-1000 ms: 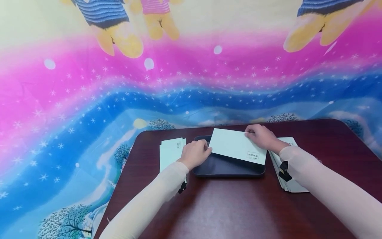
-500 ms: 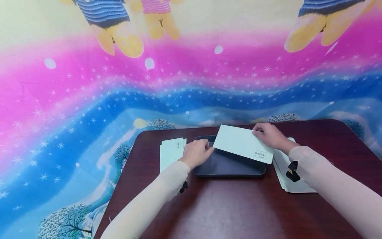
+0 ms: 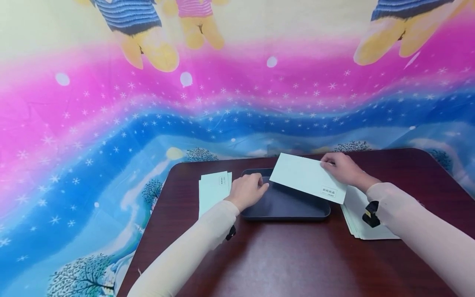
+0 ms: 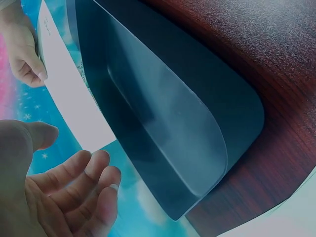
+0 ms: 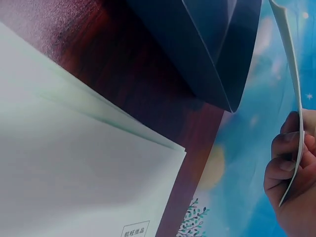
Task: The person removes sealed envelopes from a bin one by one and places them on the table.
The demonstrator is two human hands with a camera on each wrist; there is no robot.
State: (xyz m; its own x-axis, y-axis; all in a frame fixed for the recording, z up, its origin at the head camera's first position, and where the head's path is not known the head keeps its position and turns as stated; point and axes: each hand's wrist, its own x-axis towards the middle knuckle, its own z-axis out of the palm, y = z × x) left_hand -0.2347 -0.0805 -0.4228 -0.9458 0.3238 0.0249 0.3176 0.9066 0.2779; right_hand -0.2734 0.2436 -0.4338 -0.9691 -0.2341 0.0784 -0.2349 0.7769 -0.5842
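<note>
My right hand (image 3: 343, 169) pinches a pale green envelope (image 3: 306, 177) at its far right edge, fingers behind and thumb in front. The envelope is tilted above a dark, shallow tray (image 3: 285, 208), with a small printed box at its lower right corner. My left hand (image 3: 246, 192) hovers over the tray's left rim, close to the envelope's left end. In the left wrist view the left hand (image 4: 64, 187) has loosely bent fingers, and nothing lies between thumb and fingers. The right wrist view shows the envelope (image 5: 291, 64) edge-on, with the right hand's fingers (image 5: 284, 168) wrapped over it.
A small pile of similar envelopes (image 3: 212, 194) lies left of the tray, partly behind the left arm. Another, thicker pile (image 3: 361, 220) lies to the right, under the right forearm. All stand on a dark red-brown table (image 3: 282, 255) before a colourful printed cloth (image 3: 237, 82).
The right hand has carried the envelope to the right and slightly up, away from the left hand. The left hand has shifted slightly right. A gap now separates it from the envelope.
</note>
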